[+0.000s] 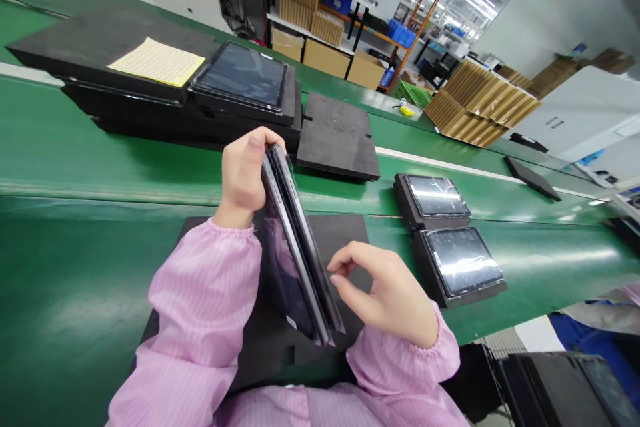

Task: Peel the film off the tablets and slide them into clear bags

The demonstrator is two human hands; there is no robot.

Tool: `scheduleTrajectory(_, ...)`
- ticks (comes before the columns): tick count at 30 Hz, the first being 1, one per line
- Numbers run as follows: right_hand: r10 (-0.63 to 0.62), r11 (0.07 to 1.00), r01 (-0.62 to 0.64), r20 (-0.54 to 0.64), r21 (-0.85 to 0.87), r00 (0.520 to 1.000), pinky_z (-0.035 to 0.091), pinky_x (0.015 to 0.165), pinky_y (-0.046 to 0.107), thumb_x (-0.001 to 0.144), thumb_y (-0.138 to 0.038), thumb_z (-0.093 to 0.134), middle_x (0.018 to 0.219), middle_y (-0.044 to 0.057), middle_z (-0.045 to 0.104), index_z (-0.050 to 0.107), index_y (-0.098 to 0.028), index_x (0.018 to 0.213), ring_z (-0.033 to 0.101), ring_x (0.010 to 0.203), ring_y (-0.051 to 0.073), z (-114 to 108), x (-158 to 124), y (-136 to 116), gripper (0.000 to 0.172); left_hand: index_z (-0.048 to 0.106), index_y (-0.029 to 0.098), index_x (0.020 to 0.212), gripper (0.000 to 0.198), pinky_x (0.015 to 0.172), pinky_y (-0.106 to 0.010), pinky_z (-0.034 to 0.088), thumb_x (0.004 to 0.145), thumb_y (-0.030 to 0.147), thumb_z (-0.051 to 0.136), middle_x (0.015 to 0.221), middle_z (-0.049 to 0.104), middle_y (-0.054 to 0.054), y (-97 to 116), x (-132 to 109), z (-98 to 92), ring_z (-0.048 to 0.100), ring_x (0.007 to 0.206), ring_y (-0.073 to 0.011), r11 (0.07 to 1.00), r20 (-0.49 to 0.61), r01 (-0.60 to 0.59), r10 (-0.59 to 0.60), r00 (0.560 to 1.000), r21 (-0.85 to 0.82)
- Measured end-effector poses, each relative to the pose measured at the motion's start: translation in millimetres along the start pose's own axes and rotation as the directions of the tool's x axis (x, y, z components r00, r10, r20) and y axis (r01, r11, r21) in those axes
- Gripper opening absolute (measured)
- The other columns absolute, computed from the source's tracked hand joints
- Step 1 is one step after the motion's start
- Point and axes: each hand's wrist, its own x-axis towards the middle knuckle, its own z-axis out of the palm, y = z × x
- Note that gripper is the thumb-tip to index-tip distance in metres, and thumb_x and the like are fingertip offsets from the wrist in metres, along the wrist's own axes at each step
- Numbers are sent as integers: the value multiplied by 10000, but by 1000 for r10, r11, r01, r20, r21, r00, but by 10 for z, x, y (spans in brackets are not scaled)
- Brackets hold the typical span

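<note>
While the left hand (pixel 245 173) is gripping two tablets (pixel 293 250) over a black mat (pixel 345 230), the right hand (pixel 383 287) is hovering loosely open just beside them; further right, two more tablets (pixel 465 260) are resting on black blocks (pixel 434 283).

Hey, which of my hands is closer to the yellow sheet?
Left. The left hand grips the tablets, right of the yellow sheet and closer to you; the right hand is farther right, beside the tablets.

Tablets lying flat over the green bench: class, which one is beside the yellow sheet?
The back-left tablet, just right of the yellow sheet. The upper tablet and lower tablet at picture right have no such sheet beside them.
</note>
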Motion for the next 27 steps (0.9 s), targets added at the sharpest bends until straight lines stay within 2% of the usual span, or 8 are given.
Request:
scheduleTrajectory(6, -2, 992, -8, -75, -128, 997, 514, 661, 270, 907, -202, 600, 832, 26, 714, 694, -209, 924, 679, 743, 160, 97, -38, -21, 96, 607, 211, 631, 621, 476, -351, 302, 848, 756, 402, 525, 513, -11, 15, 18, 0, 470, 477, -150, 999, 2, -26, 26, 1000, 39)
scheduleTrajectory(10, 9, 972, -47, -166, -230, 986, 495, 627, 269, 944, -216, 580, 813, 21, 734, 717, -217, 865, 684, 701, 157, 179, -75, -74, 159, 599, 220, 614, 622, 457, -347, 280, 847, 757, 387, 508, 511, -7, 61, 18, 19, 446, 444, -142, 994, 2, -64, 64, 998, 88)
scheduleTrajectory(13, 48, 953, -108, -209, -284, 977, 458, 592, 266, 933, -172, 567, 740, 9, 703, 667, -209, 781, 665, 665, 152, 205, -89, -108, 186, 593, 224, 616, 619, 447, -342, 264, 860, 748, 371, 510, 527, -10, 105, 10, 36, 430, 435, -140, 989, 14, -82, 81, 997, 125)
scheduleTrajectory(16, 61, 935, -115, -170, -334, 984, 422, 576, 268, 925, -139, 534, 733, 4, 670, 600, -206, 765, 631, 646, 146, 181, -72, -102, 185, 590, 223, 609, 626, 445, -339, 255, 864, 747, 361, 511, 534, -13, 124, 11, 38, 424, 439, -140, 983, 24, -101, 98, 995, 156)
scheduleTrajectory(21, 14, 942, -26, -38, -335, 999, 403, 589, 268, 969, -155, 424, 803, 15, 634, 525, -215, 828, 587, 664, 146, 99, -26, -47, 183, 591, 225, 602, 617, 461, -342, 273, 866, 737, 368, 516, 521, -10, 102, 19, 20, 444, 450, -143, 982, 7, -97, 97, 995, 165)
scheduleTrajectory(27, 13, 957, -22, -33, -290, 999, 411, 610, 273, 989, -158, 378, 803, 16, 611, 498, -220, 844, 562, 673, 150, 12, -64, -7, 198, 594, 229, 607, 607, 474, -342, 274, 861, 738, 382, 517, 524, -7, 88, 16, 12, 448, 461, -151, 981, 0, -88, 89, 996, 174)
